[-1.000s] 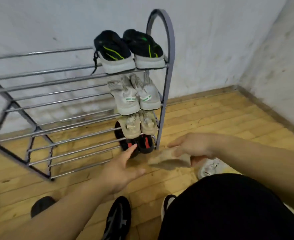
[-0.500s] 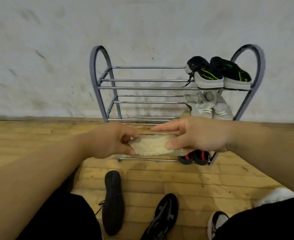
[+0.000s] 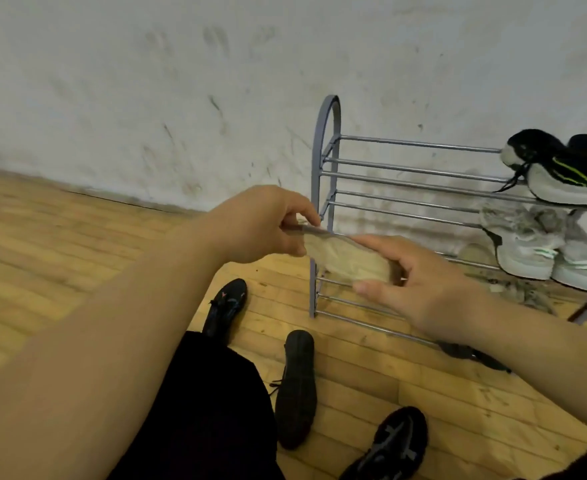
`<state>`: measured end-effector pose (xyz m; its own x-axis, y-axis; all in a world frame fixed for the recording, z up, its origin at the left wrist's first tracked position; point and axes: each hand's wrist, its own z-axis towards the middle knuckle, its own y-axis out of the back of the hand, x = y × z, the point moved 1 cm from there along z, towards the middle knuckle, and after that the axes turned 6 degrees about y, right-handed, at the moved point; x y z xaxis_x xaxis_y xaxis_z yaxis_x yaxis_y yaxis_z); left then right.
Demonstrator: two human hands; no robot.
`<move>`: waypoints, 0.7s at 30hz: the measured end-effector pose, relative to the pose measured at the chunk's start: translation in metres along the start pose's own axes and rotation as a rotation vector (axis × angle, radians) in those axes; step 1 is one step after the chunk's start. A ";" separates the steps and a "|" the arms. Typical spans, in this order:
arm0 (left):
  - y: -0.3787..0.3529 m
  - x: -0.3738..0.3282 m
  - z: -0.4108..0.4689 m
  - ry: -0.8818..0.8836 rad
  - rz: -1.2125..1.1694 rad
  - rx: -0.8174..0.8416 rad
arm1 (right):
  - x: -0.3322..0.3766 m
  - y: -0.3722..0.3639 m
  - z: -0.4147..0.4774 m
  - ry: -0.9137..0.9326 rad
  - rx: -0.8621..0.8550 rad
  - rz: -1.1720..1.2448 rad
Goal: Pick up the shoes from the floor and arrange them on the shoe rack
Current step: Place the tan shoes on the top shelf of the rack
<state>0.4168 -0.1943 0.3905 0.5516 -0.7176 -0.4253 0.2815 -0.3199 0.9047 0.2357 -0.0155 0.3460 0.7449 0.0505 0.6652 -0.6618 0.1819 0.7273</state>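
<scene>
Both of my hands hold one beige shoe (image 3: 347,259) in the air, in front of the left end of the grey metal shoe rack (image 3: 323,157). My left hand (image 3: 264,225) pinches its left end, and my right hand (image 3: 420,289) grips its right end. On the rack's right side sit black shoes with green stripes (image 3: 562,168) on the top tier and pale grey shoes (image 3: 534,247) one tier lower. Three dark shoes lie on the wooden floor below: one (image 3: 226,306) by my knee, one (image 3: 297,386) in the middle, one (image 3: 394,445) near the bottom edge.
A scuffed white wall (image 3: 146,81) stands behind the rack. My leg in black cloth (image 3: 209,410) fills the lower middle. Something dark (image 3: 472,355) lies on the floor under my right forearm. The wooden floor (image 3: 60,254) stretches to the left.
The view has swung left, so the rack now sits at the right. My left hand came onto the beige shoe, and both hands carried it toward the rack's left end.
</scene>
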 end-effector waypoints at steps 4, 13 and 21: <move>0.021 0.044 -0.040 0.108 -0.138 -0.203 | 0.048 -0.012 0.036 0.074 -0.005 0.024; -0.086 0.220 -0.235 0.678 -0.639 -0.442 | 0.169 -0.203 0.115 0.349 0.646 -0.341; -0.215 0.273 -0.324 1.111 -0.725 -0.412 | 0.117 -0.351 0.082 0.267 0.897 -0.434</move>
<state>0.7612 -0.1204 0.0715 0.4587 0.4533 -0.7643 0.8717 -0.0624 0.4861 0.5478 -0.1543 0.1828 0.8568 0.3914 0.3356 -0.0693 -0.5577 0.8272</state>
